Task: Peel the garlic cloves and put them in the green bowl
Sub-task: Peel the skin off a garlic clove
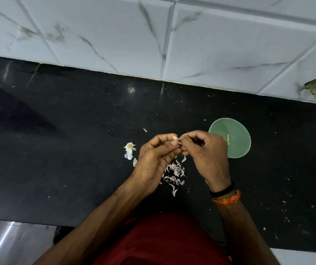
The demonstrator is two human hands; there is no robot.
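Over the black counter my left hand [153, 159] pinches a small pale garlic clove [233, 138] between thumb and forefinger. My right hand [205, 152] meets it from the right, its fingertips pinching the skin at the clove's tip. Just right of my right hand stands the green bowl [237, 150], with a few peeled cloves [228, 140] lying inside. The rest of the garlic bulb [129, 150], white with a dry root end, lies on the counter left of my left hand.
A heap of pinkish garlic skins [174, 174] lies on the counter under my hands. Small skin flakes [285, 215] are scattered at the right. A white marbled tile wall [153, 35] rises behind the black counter [57, 150].
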